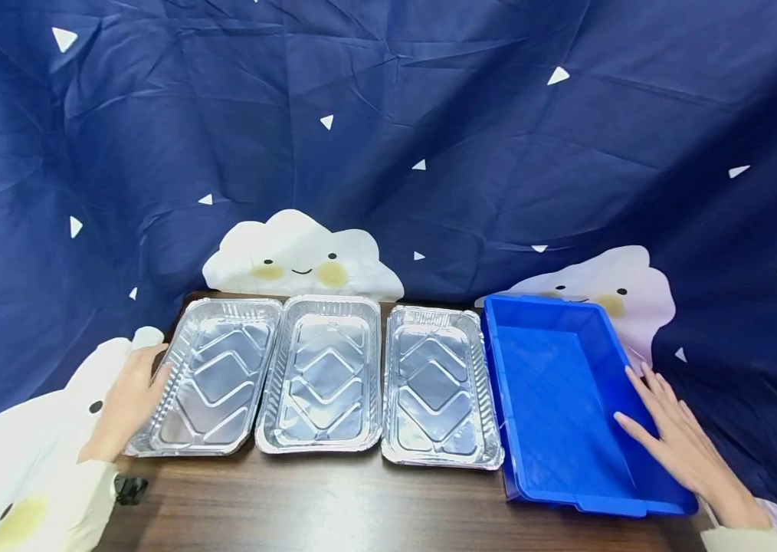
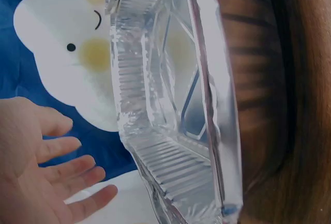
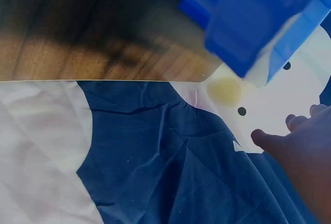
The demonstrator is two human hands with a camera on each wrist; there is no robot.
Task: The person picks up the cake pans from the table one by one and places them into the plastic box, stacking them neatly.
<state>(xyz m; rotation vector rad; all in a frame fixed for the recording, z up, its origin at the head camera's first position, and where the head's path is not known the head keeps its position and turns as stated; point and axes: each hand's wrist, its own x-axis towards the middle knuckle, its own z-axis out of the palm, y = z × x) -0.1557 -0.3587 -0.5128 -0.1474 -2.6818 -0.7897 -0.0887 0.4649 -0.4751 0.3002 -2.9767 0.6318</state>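
Three shiny foil trays stand in a row in the head view: a left tray, a middle tray and a right tray. To their right is a blue plastic bin. Beside the left tray's outer edge is my left hand; the left wrist view shows its fingers spread, apart from the foil wall. At the bin's right side my right hand has its fingers extended. The right wrist view shows that hand away from the bin's corner. Neither hand holds anything.
The trays and bin stand on a brown wooden table. Behind it hangs a dark blue cloth with white triangles and cloud faces. A black band sits at the left wrist. The table edge shows in the right wrist view.
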